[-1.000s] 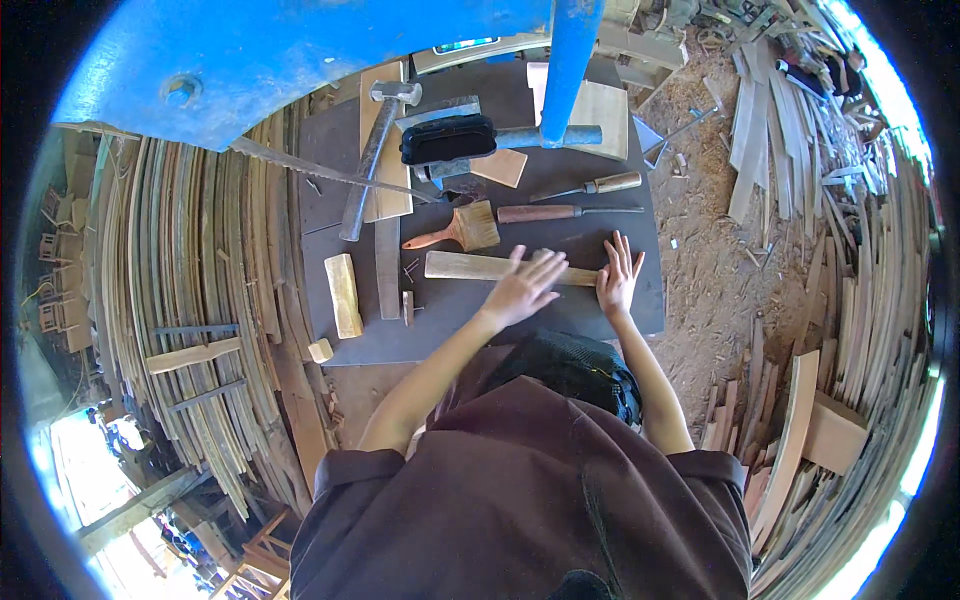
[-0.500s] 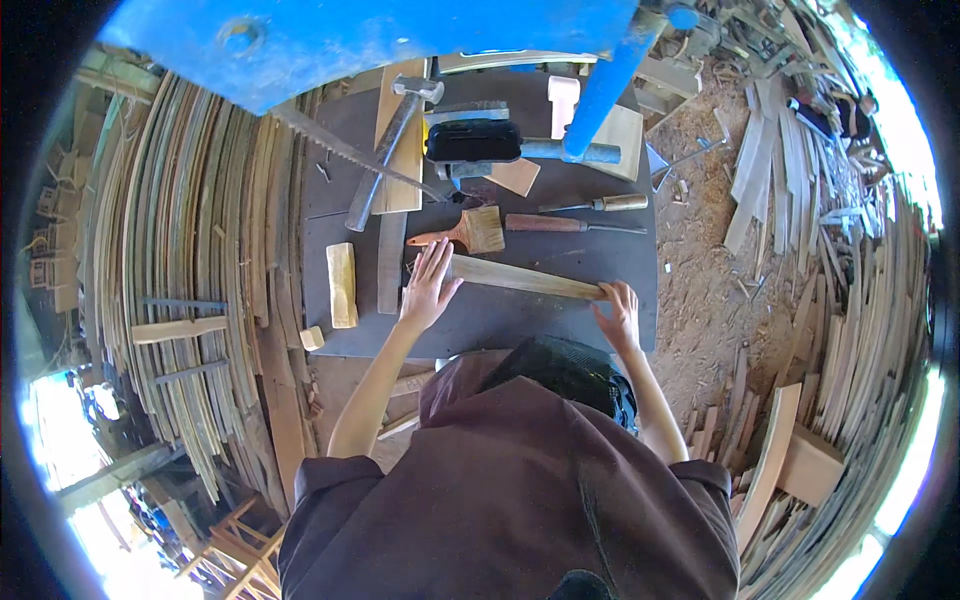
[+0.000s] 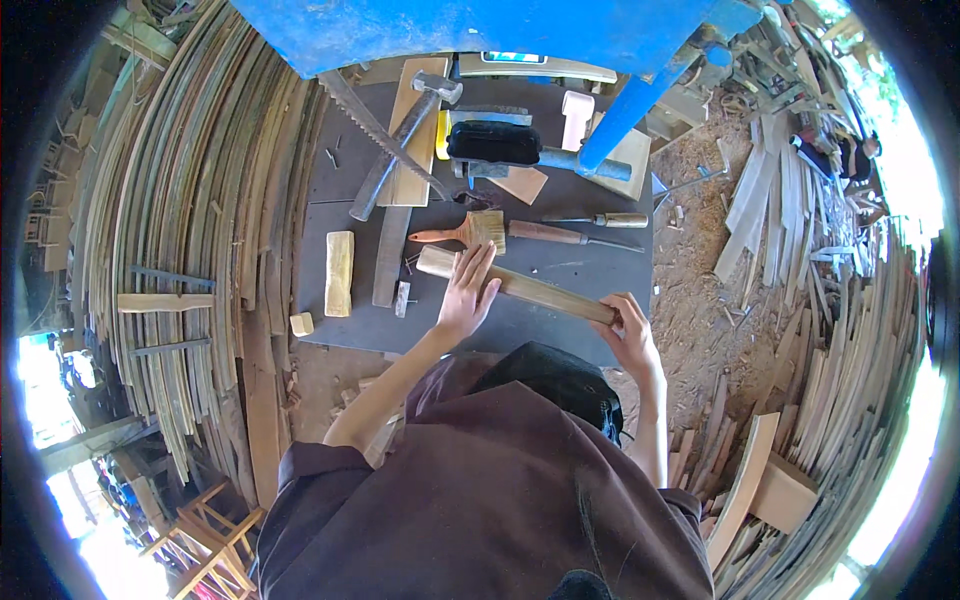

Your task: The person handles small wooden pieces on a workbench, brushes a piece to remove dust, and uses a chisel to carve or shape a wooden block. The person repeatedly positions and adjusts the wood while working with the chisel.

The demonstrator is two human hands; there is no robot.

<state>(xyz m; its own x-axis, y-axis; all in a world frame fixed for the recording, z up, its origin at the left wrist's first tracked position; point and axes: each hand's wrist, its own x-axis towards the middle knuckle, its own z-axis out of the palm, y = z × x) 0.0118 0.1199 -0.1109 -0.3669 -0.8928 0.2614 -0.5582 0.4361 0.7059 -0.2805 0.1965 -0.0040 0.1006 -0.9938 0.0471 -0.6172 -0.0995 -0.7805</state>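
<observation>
A narrow wooden strip (image 3: 545, 293) lies slantwise near the front of the dark tabletop. My left hand (image 3: 465, 302) rests across it near its left end, fingers stretched out flat. At the other end, my right hand (image 3: 632, 332) grips the strip between thumb and fingers. Just beyond my left fingertips is a paintbrush (image 3: 484, 230) with an orange-brown handle and pale bristles. Two wooden-handled chisels (image 3: 545, 233) lie to its right. A small pale piece (image 3: 402, 299) sits left of my left hand, with a few nails close by.
A hammer (image 3: 405, 135) and a saw blade (image 3: 362, 118) lie over boards at the back left. Blocks (image 3: 339, 272) stand at the left. A blue metal frame (image 3: 480, 30) overhangs the far side. Stacked planks (image 3: 180, 230) flank the table (image 3: 345, 335).
My left hand has shifted inward along the strip, uncovering its left end. My right fingers now wrap more firmly around the right end. The whole view has shifted slightly.
</observation>
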